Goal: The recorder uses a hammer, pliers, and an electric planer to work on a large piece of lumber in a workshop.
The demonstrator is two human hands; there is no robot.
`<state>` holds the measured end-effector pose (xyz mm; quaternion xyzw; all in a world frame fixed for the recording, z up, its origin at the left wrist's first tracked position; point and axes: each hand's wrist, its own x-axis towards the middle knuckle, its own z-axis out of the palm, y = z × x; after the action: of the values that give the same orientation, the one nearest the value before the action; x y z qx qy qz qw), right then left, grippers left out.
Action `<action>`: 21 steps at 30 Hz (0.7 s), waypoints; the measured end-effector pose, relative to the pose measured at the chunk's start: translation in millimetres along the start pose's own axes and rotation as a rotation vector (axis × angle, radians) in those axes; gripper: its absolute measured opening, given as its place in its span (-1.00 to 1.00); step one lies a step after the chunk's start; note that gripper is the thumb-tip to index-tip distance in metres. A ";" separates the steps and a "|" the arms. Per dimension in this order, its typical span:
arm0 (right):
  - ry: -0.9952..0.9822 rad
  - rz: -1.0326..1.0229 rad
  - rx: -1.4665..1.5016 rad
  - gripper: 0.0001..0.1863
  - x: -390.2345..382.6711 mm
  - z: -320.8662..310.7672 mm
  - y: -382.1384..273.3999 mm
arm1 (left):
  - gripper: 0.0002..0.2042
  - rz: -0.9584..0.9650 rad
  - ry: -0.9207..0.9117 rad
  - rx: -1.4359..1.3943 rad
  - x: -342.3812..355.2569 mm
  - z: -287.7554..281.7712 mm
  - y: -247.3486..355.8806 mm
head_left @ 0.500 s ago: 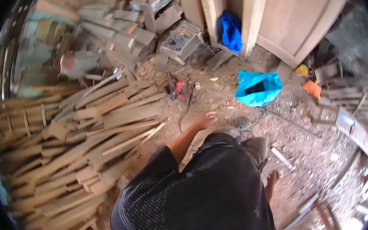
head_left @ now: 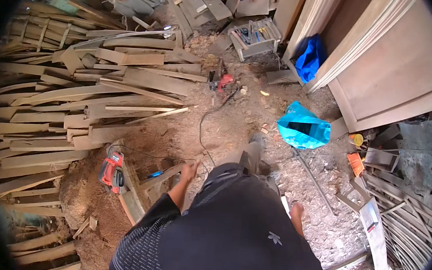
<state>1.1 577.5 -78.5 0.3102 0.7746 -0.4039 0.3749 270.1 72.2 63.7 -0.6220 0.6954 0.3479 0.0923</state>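
Counted two bare hands in the lower centre of frame. Saw left hand (head_left: 188,172) with fingers loosely curled, near one short board (head_left: 165,177); cannot tell whether holding anything. Saw right hand (head_left: 296,211) partly hidden, just beside one white strip (head_left: 285,205); cannot tell whether narrow or gripping. Located one red power tool (head_left: 112,172) at lower left, well apart from both hands, with one slim blue object (head_left: 155,174) between it and left hand. Logged one second red tool (head_left: 224,83) at upper centre, near one dark cable (head_left: 201,128). Found one turquoise bag (head_left: 303,141) right of centre, gaping; above it, one dark-blue cloth (head_left: 311,59). Noted one tool-laden wooden stand (head_left: 258,50) at upper centre, one panelled door (head_left: 395,84) at upper right. Could not count overlapping planks (head_left: 143,80) across left side.
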 end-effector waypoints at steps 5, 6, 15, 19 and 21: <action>-0.101 -0.732 -0.597 -0.70 39.0 13.7 -23.0 | -0.20 -0.226 -0.038 0.058 -45.1 31.2 -82.4; -0.235 -0.761 -0.794 -0.69 60.7 16.9 -28.0 | -0.16 -0.166 -0.027 0.009 -52.5 32.9 -63.6; -0.142 -0.927 -1.235 -0.70 144.2 187.7 -295.6 | -0.14 -0.365 0.138 -0.230 46.1 8.2 14.0; -0.140 -0.953 -0.732 -0.70 118.7 319.1 -464.8 | -0.22 -0.340 0.269 -0.330 83.7 -11.9 41.7; -0.264 -0.987 -0.609 -0.67 115.5 382.4 -535.3 | -0.47 -0.372 0.206 -0.318 83.7 -36.6 81.1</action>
<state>-352.8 12.2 -114.2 -0.2610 0.8551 -0.3250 0.3082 188.4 -18.0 73.8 -0.7779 0.5116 0.3645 -0.0155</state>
